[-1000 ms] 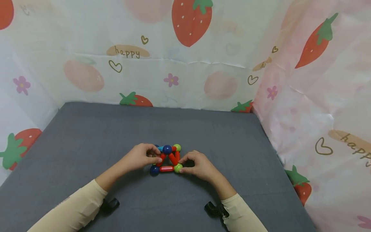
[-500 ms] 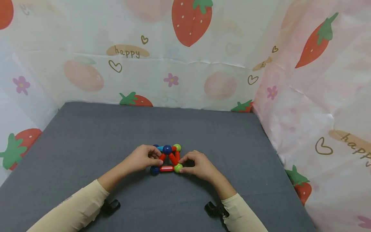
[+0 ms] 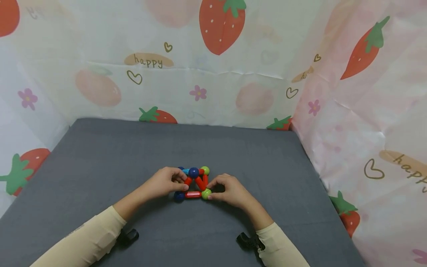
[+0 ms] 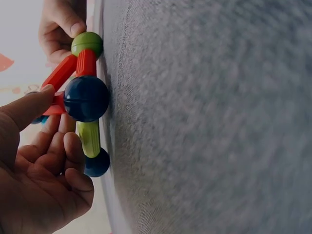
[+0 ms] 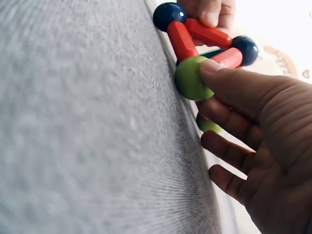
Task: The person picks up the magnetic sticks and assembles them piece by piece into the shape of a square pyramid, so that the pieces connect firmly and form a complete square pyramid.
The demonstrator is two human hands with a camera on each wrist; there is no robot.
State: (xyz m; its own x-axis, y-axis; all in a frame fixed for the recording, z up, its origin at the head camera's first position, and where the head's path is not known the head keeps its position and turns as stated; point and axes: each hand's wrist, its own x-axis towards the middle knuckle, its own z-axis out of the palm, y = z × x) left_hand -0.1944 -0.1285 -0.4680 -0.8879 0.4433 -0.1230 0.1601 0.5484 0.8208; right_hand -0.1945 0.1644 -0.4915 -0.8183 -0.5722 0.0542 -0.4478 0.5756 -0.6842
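Observation:
A small structure of ball-and-rod pieces stands on the grey cloth. Its front edge is a red rod (image 3: 193, 194) between a dark blue ball (image 3: 179, 196) and a lime green ball (image 3: 206, 194). Two slanted red rods rise to an upper dark blue ball (image 3: 193, 172). My left hand (image 3: 165, 182) pinches the left slanted red rod (image 5: 209, 33) between thumb and fingers. With thumb and index finger, my right hand (image 3: 231, 191) holds the lime green ball; its other fingers are spread. A yellow-green rod (image 4: 89, 139) runs back from the front blue ball, partly hidden by my left fingers in the head view.
Grey cloth (image 3: 166, 230) covers the table around the structure. A strawberry-print curtain (image 3: 213, 89) hangs along the back and sides. Dark wrist-camera mounts (image 3: 128, 237) show beneath the forearms.
My left hand has shifted slightly toward the front and right, its fingers now on the left slanted red rod. My right hand keeps its place at the green ball.

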